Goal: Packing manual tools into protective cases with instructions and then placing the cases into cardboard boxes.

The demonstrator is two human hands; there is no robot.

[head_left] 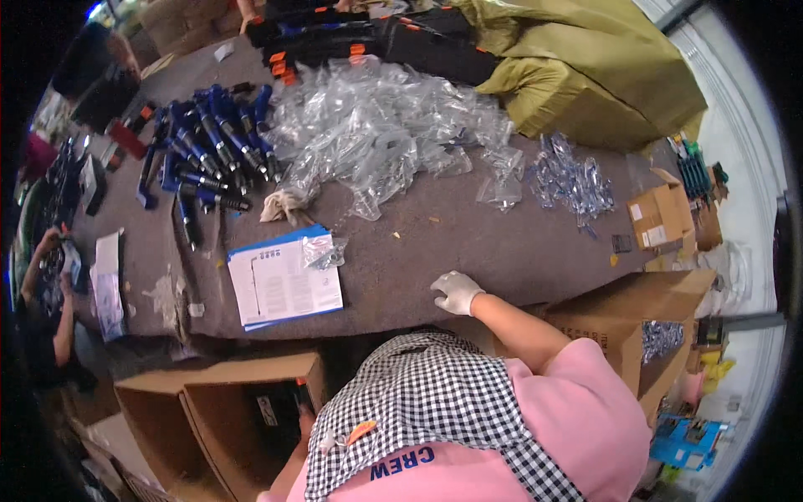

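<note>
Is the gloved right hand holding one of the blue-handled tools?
No. The right hand rests empty on the grey table, far from the blue-handled tools.

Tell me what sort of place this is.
Most likely a packing or assembly workshop. A long grey table carries a heap of blue-handled tools, a pile of clear plastic bags and a stack of printed leaflets, with open cardboard boxes beside it.

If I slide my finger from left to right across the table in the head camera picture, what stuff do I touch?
Blue-handled tools → stack of white sheets → heap of clear plastic bags → right hand in a white glove → little pile of shiny bagged parts → small cardboard box.
</note>
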